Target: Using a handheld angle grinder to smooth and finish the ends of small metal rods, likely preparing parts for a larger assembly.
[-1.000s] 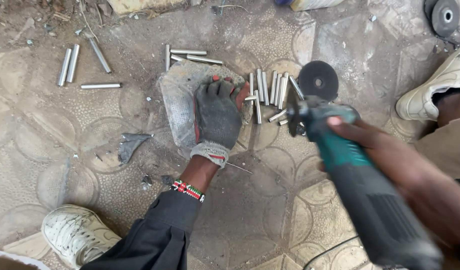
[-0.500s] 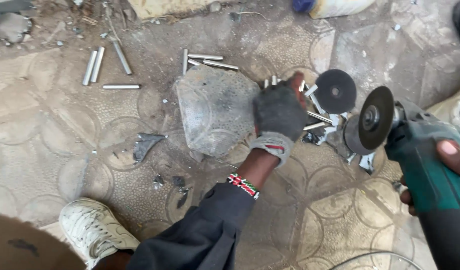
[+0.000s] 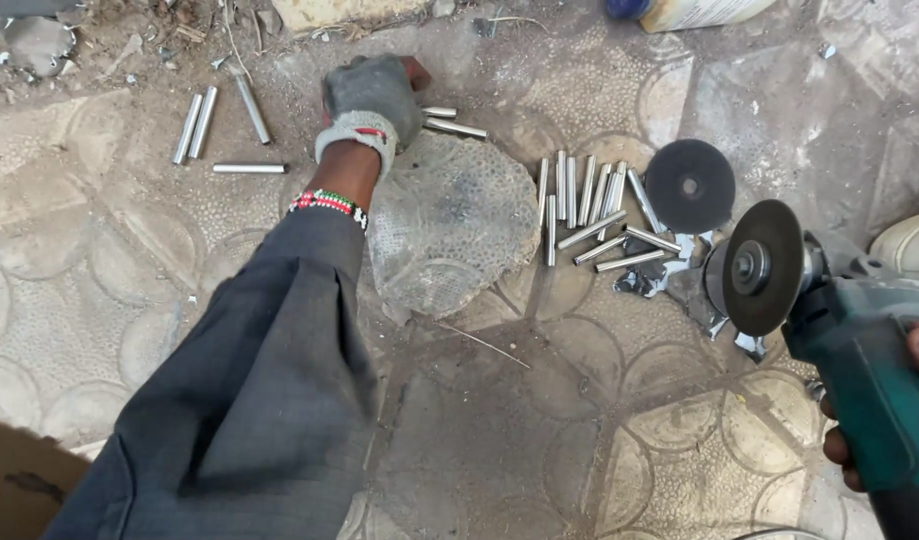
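A: Where are the hands?

B: The left hand (image 3: 372, 97), in a dark grey glove, is stretched out to the far edge of the flat stone block (image 3: 452, 225), knuckles up and fingers curled under; it is over two short rods (image 3: 448, 120), but I cannot tell whether it grips anything. The right hand (image 3: 885, 410) is wrapped around the body of the green angle grinder (image 3: 860, 370); only a thumb and fingertips show at the frame's edge.

A: And the grinder's disc?

B: The cutting disc (image 3: 762, 267) faces the camera, held off the ground just right of the heap of cut metal rods (image 3: 595, 215); a spare disc (image 3: 690, 185) lies flat beside them; more rods (image 3: 220, 125) lie well apart on the left.

A: What worries you?

B: No guard covers the near side of the disc (whether it is spinning cannot be read from this view); if it runs and dips, it could catch the jagged scrap (image 3: 680, 285) beneath it and kick. The right hand looks bare; sparks or chips would reach it. The loose left sleeve (image 3: 270, 370) lies across the stone; swinging the tool inward could snag the cloth.
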